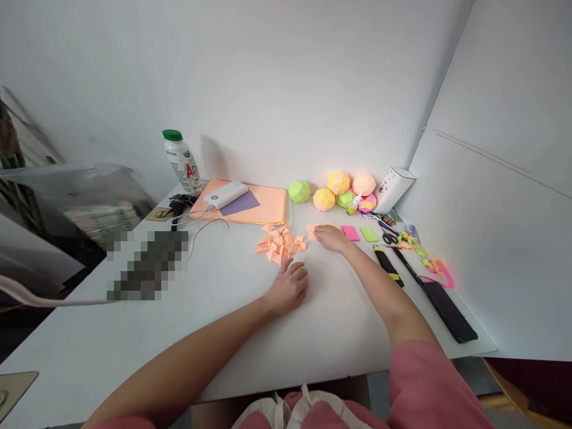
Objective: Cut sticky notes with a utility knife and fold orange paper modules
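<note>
My right hand (331,237) reaches across the white table, its fingers stretched out over a pad of orange sticky notes (311,231). Part of a yellow pad (332,226) shows behind that hand. Pink (351,233) and green (369,234) sticky-note pads lie just to its right. My left hand (289,287) rests on the table nearer to me, its fingers loosely bent and apart. Its fingertips are close to a pile of folded orange paper pieces (279,241); I see nothing held in it.
Faceted paper balls (338,183) and a small glue bottle (354,205) stand by the wall. Orange sheets (268,205) with a white power bank (226,195) lie back left, beside a bottle (182,164). Scissors (389,239) and a black pouch (449,311) lie right.
</note>
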